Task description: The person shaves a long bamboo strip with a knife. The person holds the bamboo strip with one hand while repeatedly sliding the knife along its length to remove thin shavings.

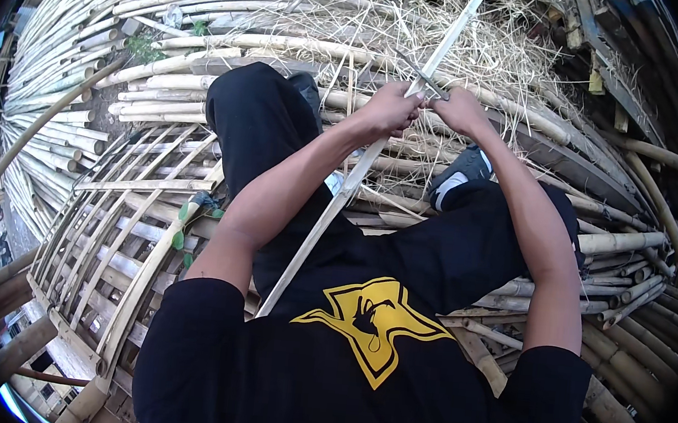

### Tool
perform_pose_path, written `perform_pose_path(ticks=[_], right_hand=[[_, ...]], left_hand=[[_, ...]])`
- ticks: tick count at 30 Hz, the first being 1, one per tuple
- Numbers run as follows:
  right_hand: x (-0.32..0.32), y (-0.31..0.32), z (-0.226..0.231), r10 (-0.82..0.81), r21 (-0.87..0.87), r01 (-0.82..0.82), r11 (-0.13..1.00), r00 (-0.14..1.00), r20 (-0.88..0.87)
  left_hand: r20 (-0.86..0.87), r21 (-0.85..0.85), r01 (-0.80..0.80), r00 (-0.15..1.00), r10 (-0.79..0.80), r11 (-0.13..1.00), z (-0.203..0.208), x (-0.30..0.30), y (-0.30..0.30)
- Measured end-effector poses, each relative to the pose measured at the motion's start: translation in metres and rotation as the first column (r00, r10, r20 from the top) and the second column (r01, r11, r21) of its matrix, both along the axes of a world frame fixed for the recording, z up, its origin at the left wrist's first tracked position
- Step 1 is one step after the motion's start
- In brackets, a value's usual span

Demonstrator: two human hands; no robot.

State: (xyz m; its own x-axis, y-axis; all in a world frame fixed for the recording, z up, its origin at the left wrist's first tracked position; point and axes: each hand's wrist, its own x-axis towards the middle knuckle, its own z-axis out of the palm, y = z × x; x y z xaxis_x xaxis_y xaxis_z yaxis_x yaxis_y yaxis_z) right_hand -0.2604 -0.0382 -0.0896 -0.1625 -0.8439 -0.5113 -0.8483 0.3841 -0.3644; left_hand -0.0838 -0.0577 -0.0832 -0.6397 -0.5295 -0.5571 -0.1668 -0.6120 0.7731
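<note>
A long pale bamboo strip (333, 208) slants from beside my left side, between my knees, up past the top of the view. My left hand (388, 109) is closed around it beyond my knees. Close beside it, my right hand (460, 111) grips a knife, its handle mostly hidden in the fingers. The knife's thin dark blade (415, 69) crosses the strip just past my left hand and points to the far left. Whether the edge is cutting into the strip I cannot tell.
Thin shavings (485, 50) lie heaped ahead over long bamboo poles (290, 46). More poles (47, 102) are stacked at left. A woven bamboo lattice (119, 247) stands by my left side, with a green-leaved vine (180, 239) on it. Cut bamboo (626, 243) is piled at right.
</note>
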Motion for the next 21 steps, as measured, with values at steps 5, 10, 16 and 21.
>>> perform_pose_path(ticks=[5,10,16,21], right_hand=[[0.011,0.005,0.009,-0.005,-0.061,0.001,0.998,0.998,-0.058],[0.011,0.002,0.007,0.006,-0.054,-0.009,0.998,0.999,-0.038],[0.002,0.002,-0.001,0.019,-0.062,-0.024,0.998,0.997,-0.081],[-0.009,-0.007,-0.022,0.060,-0.054,-0.068,0.996,0.990,-0.126]], left_hand=[[0.059,-0.075,0.004,0.998,0.000,0.997,0.001,0.001,0.002],[0.105,-0.106,0.019,0.994,-0.008,0.994,-0.001,0.000,0.003],[0.125,-0.057,0.078,0.990,-0.070,0.995,-0.002,-0.001,0.010],[0.122,-0.086,0.080,0.990,-0.069,0.993,0.000,0.000,0.011]])
